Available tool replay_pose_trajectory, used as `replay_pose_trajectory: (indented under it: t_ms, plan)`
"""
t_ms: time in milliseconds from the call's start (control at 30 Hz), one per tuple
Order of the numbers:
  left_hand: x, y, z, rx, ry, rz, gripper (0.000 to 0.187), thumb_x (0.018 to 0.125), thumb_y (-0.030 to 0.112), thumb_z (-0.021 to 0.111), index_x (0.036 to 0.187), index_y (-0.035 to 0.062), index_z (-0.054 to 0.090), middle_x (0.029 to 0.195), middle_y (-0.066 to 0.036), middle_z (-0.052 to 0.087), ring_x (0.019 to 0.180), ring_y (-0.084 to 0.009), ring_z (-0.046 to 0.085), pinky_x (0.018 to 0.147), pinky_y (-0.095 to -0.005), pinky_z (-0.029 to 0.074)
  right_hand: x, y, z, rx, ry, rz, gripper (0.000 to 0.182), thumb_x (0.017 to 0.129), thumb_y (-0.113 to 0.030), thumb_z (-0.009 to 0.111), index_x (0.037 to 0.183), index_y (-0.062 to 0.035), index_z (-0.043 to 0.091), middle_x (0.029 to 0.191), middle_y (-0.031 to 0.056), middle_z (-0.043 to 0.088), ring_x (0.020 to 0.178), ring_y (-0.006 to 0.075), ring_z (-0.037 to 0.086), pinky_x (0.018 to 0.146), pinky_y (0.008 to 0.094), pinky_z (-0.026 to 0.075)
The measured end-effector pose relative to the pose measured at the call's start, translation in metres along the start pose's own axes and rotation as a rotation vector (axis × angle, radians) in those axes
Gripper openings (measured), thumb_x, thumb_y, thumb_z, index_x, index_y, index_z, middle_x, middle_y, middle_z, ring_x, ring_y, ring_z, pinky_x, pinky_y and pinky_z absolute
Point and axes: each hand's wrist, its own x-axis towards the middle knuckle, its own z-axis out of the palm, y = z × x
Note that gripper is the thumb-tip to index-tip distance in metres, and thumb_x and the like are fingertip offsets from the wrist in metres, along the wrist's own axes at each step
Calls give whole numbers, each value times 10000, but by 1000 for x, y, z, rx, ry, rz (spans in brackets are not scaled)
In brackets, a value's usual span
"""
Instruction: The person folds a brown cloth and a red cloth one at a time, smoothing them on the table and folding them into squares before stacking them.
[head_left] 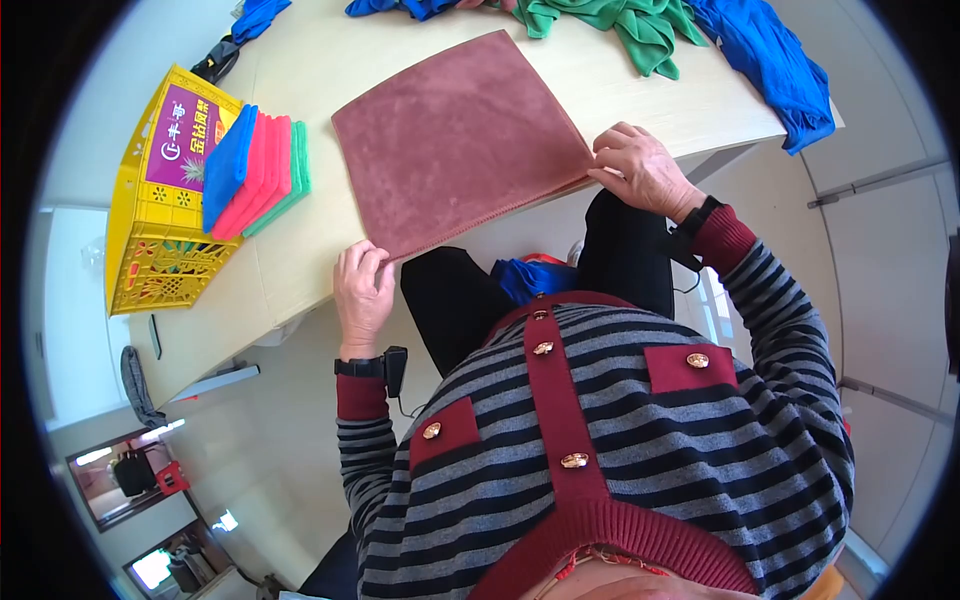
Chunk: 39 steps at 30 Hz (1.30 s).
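Tabletop (302, 85) w/ maroon cloth (460, 145), near corners in pinch of L hand (361, 296) & R hand (648, 172).

Pale table (302, 72), shiny light floor (285, 430), whitish panels (890, 290) alongside.

maroon cloth (455, 145): near corners partly hidden by fingers of l. hand (362, 295) & r. hand (645, 170); green cloth (645, 30) & blue cloth (410, 7) to its l. cut off at top edge, as is far side of tbl (320, 215); yellow crate (160, 217) partly hidden behind folded cloth stack (268, 172), contents thru its holes can't be id'd; finer marks on purple label (183, 138) too small to read; blue thing (525, 280) btwn knees (440, 295) partly hidden; wearer's neck (590, 580) cut off at bottom; bkgd stuff (135, 475) lower l. too small to tell
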Motion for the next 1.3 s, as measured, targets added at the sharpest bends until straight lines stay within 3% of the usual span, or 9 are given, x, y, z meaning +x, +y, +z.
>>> replay_pose_trajectory:
  t_ms: [133, 233, 333, 467, 833, 933, 1033, 1133, 1300]
  plan:
    - [24, 9, -5, -49, -14, 36, 82, 852, 19, 651, 934, 21, 662, 1059, -119, 636, 983, -320, 616, 885, -413, 489, 39, -19, 8, 64, -57, 111, 163, 925, -176, 629, 992, -36, 679, 1094, 109, 644, 999, 293, 595, 915, 413, 492]
    - [65, 16, 27, -81, 41, 38, 231, 933, 160, 627, 1124, 37, 666, 1275, -149, 606, 1182, -339, 569, 1016, -442, 439, 89, -56, 58, 62, 71, 128, 398, 962, -301, 583, 1257, -34, 605, 1343, 144, 562, 1265, 325, 496, 1075, 432, 394]
    - [85, 16, 70, 335, -83, 44, 473, 1004, 338, 533, 1406, 87, 527, 1512, -159, 440, 1414, -346, 378, 1160, -495, 286, 104, -75, 106, -33, 72, 178, 550, 978, -398, 536, 1395, -39, 518, 1473, 148, 473, 1397, 340, 392, 1152, 449, 312]
    - [76, 2, 82, 295, -229, -131, 632, 1011, 465, 464, 1527, 111, 372, 1598, -161, 310, 1488, -356, 242, 1200, -550, 179, 105, -59, 119, -122, -8, 275, 651, 988, -484, 480, 1472, -49, 441, 1556, 140, 389, 1467, 343, 300, 1193, 469, 240]
    - [56, -12, 71, 257, -237, -179, 657, 1029, 492, 407, 1560, 116, 313, 1625, -158, 261, 1510, -344, 196, 1207, -539, 147, 66, 2, 87, -212, 9, 412, 688, 985, -515, 459, 1487, -46, 420, 1556, 151, 381, 1473, 348, 284, 1191, 510, 234]
    - [71, -8, 58, 279, -275, -198, 656, 1033, 496, 395, 1563, 121, 306, 1626, -155, 262, 1512, -339, 197, 1208, -533, 143, 72, 13, 62, -228, -265, 538, 708, 982, -521, 464, 1503, -47, 390, 1567, 154, 366, 1477, 364, 276, 1182, 545, 241]
    - [86, -4, 49, 297, -374, -233, 652, 1032, 493, 400, 1559, 118, 313, 1620, -158, 273, 1508, -341, 210, 1207, -535, 149, 106, 9, 77, -188, -176, 457, 720, 982, -524, 465, 1513, -47, 370, 1575, 154, 354, 1481, 373, 266, 1180, 562, 236]
    - [134, -18, 75, 288, -208, -44, 640, 1032, 484, 406, 1549, 115, 330, 1611, -154, 294, 1501, -343, 226, 1204, -547, 157, 160, -19, 91, -84, -165, 350, 719, 987, -520, 459, 1528, -61, 346, 1590, 153, 334, 1490, 377, 250, 1187, 565, 220]
    - [172, -31, 105, 322, -233, -120, 622, 1032, 479, 407, 1543, 130, 345, 1610, -143, 303, 1500, -337, 230, 1206, -540, 160, 202, -24, 131, -93, -99, 285, 693, 995, -525, 427, 1527, -86, 363, 1600, 137, 326, 1491, 354, 257, 1201, 535, 201]
